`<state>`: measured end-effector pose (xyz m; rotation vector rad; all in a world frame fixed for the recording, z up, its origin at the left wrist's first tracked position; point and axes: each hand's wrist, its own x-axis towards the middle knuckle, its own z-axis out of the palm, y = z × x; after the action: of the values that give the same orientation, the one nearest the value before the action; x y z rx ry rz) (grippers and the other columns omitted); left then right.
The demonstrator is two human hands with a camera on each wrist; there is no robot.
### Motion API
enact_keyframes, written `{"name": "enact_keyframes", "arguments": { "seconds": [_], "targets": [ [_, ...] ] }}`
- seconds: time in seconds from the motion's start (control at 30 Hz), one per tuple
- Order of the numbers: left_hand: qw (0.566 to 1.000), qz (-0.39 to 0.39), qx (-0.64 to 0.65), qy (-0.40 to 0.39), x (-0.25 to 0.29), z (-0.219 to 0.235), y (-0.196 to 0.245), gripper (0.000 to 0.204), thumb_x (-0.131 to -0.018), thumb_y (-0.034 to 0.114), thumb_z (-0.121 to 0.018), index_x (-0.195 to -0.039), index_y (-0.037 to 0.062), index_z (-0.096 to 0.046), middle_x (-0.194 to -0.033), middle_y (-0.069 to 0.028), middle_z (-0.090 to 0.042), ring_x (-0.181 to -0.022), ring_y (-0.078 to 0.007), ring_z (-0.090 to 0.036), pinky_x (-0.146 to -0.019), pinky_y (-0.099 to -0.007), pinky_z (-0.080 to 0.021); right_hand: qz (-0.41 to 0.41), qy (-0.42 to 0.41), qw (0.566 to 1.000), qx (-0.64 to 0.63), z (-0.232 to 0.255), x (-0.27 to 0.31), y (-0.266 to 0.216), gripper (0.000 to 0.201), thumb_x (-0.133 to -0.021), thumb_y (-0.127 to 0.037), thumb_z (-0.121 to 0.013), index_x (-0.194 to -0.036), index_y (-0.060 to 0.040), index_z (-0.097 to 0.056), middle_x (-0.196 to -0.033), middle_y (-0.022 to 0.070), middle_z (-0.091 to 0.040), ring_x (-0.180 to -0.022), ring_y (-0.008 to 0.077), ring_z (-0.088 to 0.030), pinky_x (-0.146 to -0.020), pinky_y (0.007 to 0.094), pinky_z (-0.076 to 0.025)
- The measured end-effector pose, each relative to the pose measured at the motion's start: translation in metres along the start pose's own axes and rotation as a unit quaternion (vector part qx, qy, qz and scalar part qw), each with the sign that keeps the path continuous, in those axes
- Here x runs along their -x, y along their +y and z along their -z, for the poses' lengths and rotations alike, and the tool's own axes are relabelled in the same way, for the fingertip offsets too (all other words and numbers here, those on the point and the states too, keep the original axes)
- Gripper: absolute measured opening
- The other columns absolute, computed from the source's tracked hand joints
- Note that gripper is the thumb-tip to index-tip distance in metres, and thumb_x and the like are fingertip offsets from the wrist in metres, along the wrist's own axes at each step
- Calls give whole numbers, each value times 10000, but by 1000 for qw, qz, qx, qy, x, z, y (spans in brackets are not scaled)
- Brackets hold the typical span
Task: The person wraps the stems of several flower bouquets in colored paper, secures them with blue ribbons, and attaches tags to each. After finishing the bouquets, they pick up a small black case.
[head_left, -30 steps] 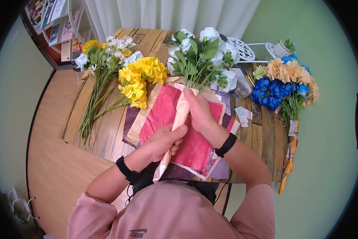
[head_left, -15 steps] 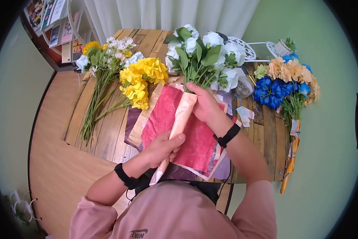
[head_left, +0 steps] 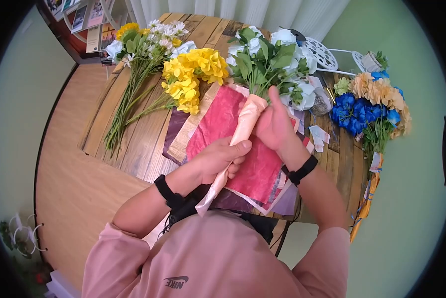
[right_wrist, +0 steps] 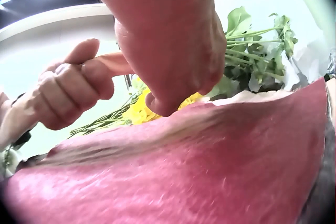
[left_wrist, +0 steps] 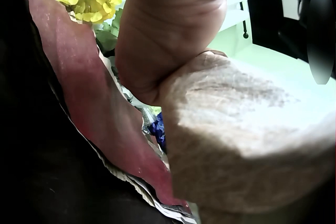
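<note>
A bouquet of white flowers (head_left: 285,37) with green leaves has its stems wrapped in shiny peach paper (head_left: 245,121). It is tilted over a stack of sheets, with a crimson sheet (head_left: 260,174) on top. My left hand (head_left: 223,159) grips the lower wrap, fingers curled round it. Higher up, my right hand (head_left: 275,124) lies at the wrap's top edge, its thumb raised and its other fingers behind the paper. In the left wrist view the peach paper (left_wrist: 247,124) fills much of the picture. The right wrist view shows the right hand (right_wrist: 168,40) above the crimson sheet.
Yellow flowers (head_left: 185,82) and long-stemmed white daisies (head_left: 168,32) lie to the left on the wooden table (head_left: 101,126). At the right are a blue and peach bouquet (head_left: 349,111) with orange-wrapped stems, paper scraps (head_left: 319,137) and a white metal stand (head_left: 322,53).
The right thumb has come off the wrap and now points up, with the wrap's top edge uncovered. The left hand keeps its grip. The head view has shifted, so the table appears higher.
</note>
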<state>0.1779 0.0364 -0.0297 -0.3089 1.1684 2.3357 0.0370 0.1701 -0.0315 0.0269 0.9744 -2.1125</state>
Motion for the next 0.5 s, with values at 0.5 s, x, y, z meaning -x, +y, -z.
{"name": "enact_keyframes", "arguments": {
  "seconds": [0.5],
  "targets": [
    [987,141,4,-75,61,7,-42,292,-898,358,-692,-874,105,-551,-657,10,-537,-538,-103,-519,-522,-263,-462,-26,64,996,62,-5,-2,24,254,-917,-343,-667,-896,-123,-541,-766,23,-570,-695,185,-600,-626,348,-517]
  ]
}}
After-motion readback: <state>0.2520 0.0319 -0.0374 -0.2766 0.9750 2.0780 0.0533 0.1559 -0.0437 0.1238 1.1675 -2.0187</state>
